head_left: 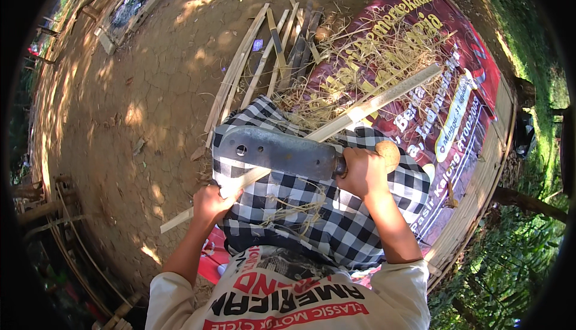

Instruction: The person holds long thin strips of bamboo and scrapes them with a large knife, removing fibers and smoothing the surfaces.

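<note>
My left hand point(211, 204) is closed round the lower part of a long, pale bamboo strip point(384, 103). The strip slants from the lower left up to the right across my lap. In my right hand point(363, 171) is the handle of a machete point(273, 152), its round wooden butt showing past the fist. The broad, dark blade points left, with holes near its tip, and covers part of the strip. Whether its edge bites into the bamboo, I cannot tell. Beneath both lies a black-and-white checked cloth point(312, 207), with a few thin shavings on it.
Ahead, several bamboo strips point(243, 60) lie on cracked earth point(150, 90). Curly shavings point(384, 60) cover part of a dark red printed banner point(480, 66) at right. A bamboo edge point(474, 222) borders the banner, with greenery beyond. A low bamboo structure point(66, 210) stands at left.
</note>
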A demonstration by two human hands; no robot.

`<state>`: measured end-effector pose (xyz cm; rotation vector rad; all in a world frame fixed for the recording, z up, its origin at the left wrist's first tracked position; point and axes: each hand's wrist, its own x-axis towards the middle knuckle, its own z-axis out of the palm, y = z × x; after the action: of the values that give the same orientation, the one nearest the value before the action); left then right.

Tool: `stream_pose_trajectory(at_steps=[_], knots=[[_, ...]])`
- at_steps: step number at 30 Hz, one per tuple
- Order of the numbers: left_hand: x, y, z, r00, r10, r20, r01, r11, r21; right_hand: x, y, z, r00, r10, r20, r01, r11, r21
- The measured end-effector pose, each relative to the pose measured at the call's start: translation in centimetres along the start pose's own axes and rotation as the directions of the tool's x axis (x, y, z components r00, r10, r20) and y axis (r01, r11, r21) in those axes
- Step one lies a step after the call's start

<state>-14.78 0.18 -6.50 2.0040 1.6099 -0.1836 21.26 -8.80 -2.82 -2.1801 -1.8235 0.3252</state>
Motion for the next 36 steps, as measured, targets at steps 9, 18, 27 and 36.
stream_pose_trajectory(at_steps=[9,18,27,36], knots=[[-0.3,0.3,0.4,0.991,0.087,-0.102,-0.102,0.983,-0.15,-0.4,1.4,0.0,0.999,-0.004,-0.046,0.001,0.997,-0.078],[-0.4,0.2,-0.1,0.991,0.106,-0.076,-0.111,0.992,-0.067,-1.5,2.4,-1.4,0.997,0.029,-0.066,-0.041,0.982,-0.185],[0.0,-1.2,0.9,0.995,0.086,-0.052,-0.087,0.996,-0.018,-2.3,6.0,-4.0,0.964,0.244,-0.105,-0.265,0.92,-0.288],[-0.2,0.7,-1.2,0.984,0.158,-0.086,-0.156,0.987,0.032,-5.7,15.9,-9.6,0.743,0.563,-0.361,-0.644,0.748,-0.158]])
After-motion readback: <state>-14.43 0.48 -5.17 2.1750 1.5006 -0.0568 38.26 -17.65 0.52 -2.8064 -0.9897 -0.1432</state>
